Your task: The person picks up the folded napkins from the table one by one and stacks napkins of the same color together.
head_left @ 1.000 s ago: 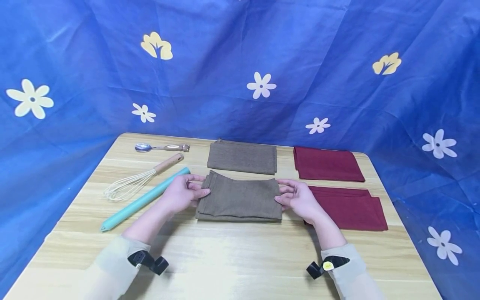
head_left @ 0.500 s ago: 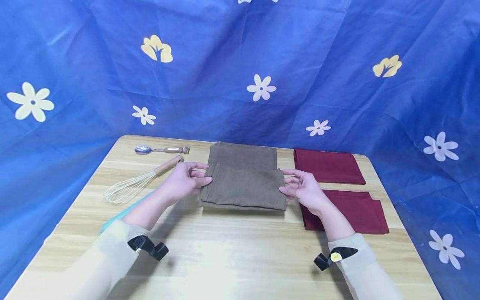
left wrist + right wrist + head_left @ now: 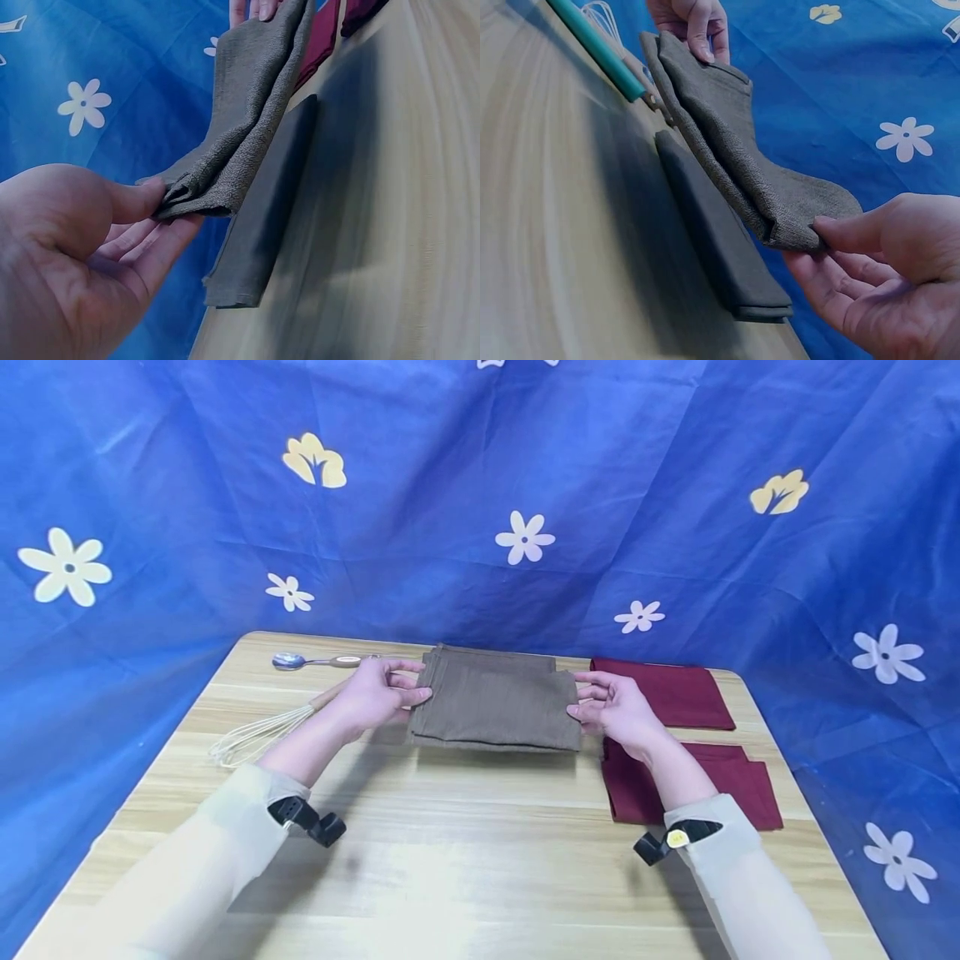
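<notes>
A folded grey-brown cloth (image 3: 498, 706) hangs between my two hands, lifted off the tabletop. My left hand (image 3: 375, 695) pinches its left end, thumb on top and fingers beneath. At the opposite end, my right hand (image 3: 621, 714) pinches it in the same way. Below it in both wrist views lies a second folded grey-brown cloth (image 3: 720, 232), flat on the table. From the head, only the back strip of that lower cloth (image 3: 498, 659) shows past the held one. The held cloth sags a little in the middle and shows several layers along its near edge.
Two folded dark red cloths (image 3: 667, 693) lie at the right, the nearer one partly behind my right forearm. At the left are a whisk (image 3: 262, 735) and a spoon (image 3: 300, 662). A teal stick (image 3: 596, 49) shows in the right wrist view. A blue flowered curtain (image 3: 450, 468) backs the table.
Both hands have raised the grey-brown cloth and carried it away from me and slightly right, over the other grey-brown cloth. My left arm now hides the teal stick in the head view.
</notes>
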A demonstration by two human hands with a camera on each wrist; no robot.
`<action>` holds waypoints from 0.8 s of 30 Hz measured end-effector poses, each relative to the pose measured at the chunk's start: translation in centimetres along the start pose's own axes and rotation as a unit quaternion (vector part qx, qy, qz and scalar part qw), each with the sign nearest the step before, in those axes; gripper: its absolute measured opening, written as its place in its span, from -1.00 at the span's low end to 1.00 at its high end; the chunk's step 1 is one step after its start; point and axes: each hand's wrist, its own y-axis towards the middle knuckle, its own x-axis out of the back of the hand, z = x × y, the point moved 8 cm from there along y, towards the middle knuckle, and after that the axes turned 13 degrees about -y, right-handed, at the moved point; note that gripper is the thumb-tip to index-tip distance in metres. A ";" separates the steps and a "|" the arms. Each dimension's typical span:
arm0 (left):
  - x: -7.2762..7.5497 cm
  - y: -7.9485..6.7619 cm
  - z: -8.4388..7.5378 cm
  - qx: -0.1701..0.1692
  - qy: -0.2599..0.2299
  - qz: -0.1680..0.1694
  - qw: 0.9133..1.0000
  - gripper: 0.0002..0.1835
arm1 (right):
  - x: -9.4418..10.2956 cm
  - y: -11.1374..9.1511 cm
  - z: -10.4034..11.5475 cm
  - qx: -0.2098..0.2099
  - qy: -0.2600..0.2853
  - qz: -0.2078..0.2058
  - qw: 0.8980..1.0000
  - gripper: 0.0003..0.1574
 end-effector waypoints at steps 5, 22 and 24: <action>0.2 0.9 -0.6 -0.005 -0.002 -0.009 1.000 -0.36 | 0.7 1.3 0.5 0.004 -0.017 -0.005 1.000 -0.19; 1.5 5.3 -0.6 -0.006 -0.013 -0.043 0.999 -0.41 | 1.4 6.0 -0.1 -0.013 -0.006 -0.020 1.000 -0.19; 1.5 5.7 -0.5 -0.003 -0.016 -0.045 0.999 -0.41 | 1.3 6.4 -0.5 -0.022 -0.002 -0.023 0.999 -0.20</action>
